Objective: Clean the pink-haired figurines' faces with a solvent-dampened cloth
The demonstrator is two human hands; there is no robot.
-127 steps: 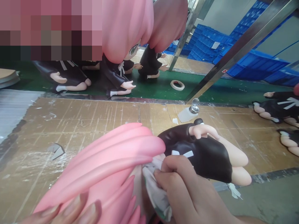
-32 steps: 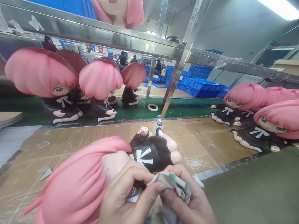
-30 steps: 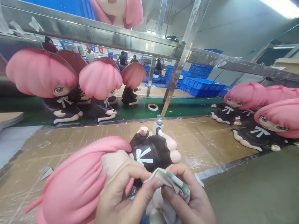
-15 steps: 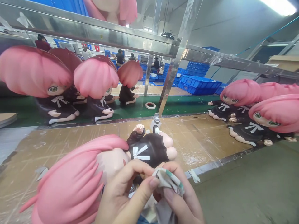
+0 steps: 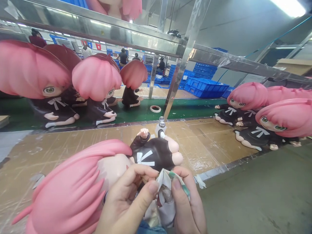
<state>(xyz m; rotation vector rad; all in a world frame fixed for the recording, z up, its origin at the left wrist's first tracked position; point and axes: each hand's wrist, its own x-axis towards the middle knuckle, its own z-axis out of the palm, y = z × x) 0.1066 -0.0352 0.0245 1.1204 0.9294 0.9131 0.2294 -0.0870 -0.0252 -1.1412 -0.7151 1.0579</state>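
Pale, green-marked cloth [image 5: 168,211] held by its sides at the near edge of a cardboard-covered tabletop [image 5: 204,139]. The left hand [image 5: 126,201] pinches one border between thumb and forefinger; the right hand [image 5: 186,201] grasps the opposite side, thumb pressed on the fabric, so that the piece hangs crumpled between them. A darker patch shows among its folds, its nature unclear. The lying figure [image 5: 80,182], pink-haired and dark-dressed, rests just beyond, along the near edge, head toward the left end and knees toward the right, its face partly screened by the left hand. Past its foot, near the far edge, stands a white bottle [image 5: 162,124], lid apparently raised; whether foot and bottle touch cannot be told. Kneeling figures [image 5: 258,133] occupy the right end.

Points of risk, as judged: the left-hand pinch takes in only a narrow border, so a firm pull could free the cloth; a soiled fold brought against the pale face could leave a mark; a forearm pressing the large, rounded head could roll the figure; and such a roll, carried to the foot, could tip the bottle and spill any contents
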